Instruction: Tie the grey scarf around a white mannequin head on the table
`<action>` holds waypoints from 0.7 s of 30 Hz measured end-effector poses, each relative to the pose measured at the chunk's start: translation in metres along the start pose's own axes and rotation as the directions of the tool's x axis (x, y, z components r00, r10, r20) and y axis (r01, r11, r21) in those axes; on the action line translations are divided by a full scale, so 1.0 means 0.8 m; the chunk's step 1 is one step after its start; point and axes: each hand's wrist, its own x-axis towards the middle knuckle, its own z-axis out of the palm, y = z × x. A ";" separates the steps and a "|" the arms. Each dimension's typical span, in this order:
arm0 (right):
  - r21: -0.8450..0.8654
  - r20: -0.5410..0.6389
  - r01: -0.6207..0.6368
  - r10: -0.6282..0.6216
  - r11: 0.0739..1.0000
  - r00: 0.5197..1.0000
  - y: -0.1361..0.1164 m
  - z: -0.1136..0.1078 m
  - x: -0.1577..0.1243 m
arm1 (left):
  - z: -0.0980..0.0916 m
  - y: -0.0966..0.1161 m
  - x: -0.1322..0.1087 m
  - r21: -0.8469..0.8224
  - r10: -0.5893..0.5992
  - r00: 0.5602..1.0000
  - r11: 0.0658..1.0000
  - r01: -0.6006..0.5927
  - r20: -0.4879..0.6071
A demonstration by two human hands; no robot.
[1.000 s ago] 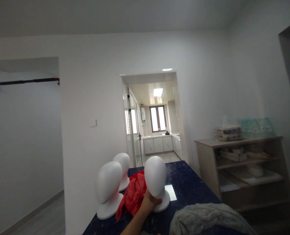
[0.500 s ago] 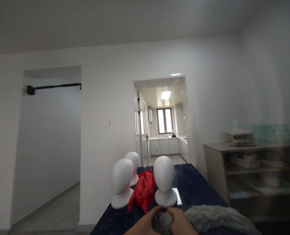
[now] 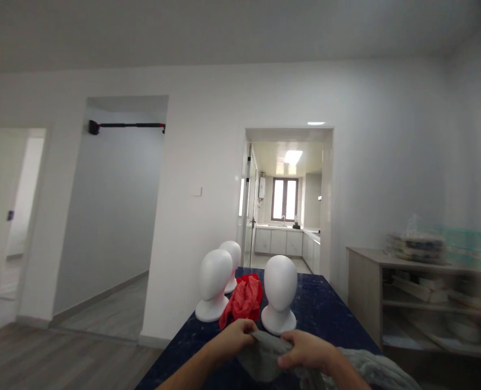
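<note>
No writing is readable anywhere. Both your hands pinch the soft, crumpled grey cloth (image 3: 265, 357) over the dark blue marbled surface (image 3: 322, 314): left hand (image 3: 234, 338) and right hand (image 3: 305, 349) have their fingers closed on its top edge. At twelve o'clock stands a smooth white mannequin head (image 3: 280, 292); at eleven, a red cloth (image 3: 244, 298) and two more heads (image 3: 214, 284). A wooden shelf (image 3: 423, 298) stands at three.

Three white mannequin heads (image 3: 280, 292), red cloth (image 3: 244, 299), shelf unit (image 3: 423, 298).

Grey-green cloth (image 3: 265, 360), red scarf (image 3: 244, 298), three plain white mannequin heads (image 3: 280, 292), dark blue marbled tabletop (image 3: 325, 319), beige shelf (image 3: 366, 281)
</note>
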 end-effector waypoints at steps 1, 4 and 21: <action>0.006 0.011 0.007 -0.007 1.000 1.000 0.008 0.006 0.003 | -0.001 -0.004 0.001 0.004 0.003 1.000 1.000 -0.003 -0.017; -0.049 -0.050 0.033 -0.036 0.998 0.998 0.027 0.026 0.017 | 0.001 -0.011 0.004 0.020 -0.004 0.999 1.000 0.005 -0.053; 0.199 -0.349 0.217 -0.138 0.956 0.927 0.010 0.041 0.036 | -0.017 0.011 -0.012 0.271 0.074 0.995 0.959 -0.088 0.060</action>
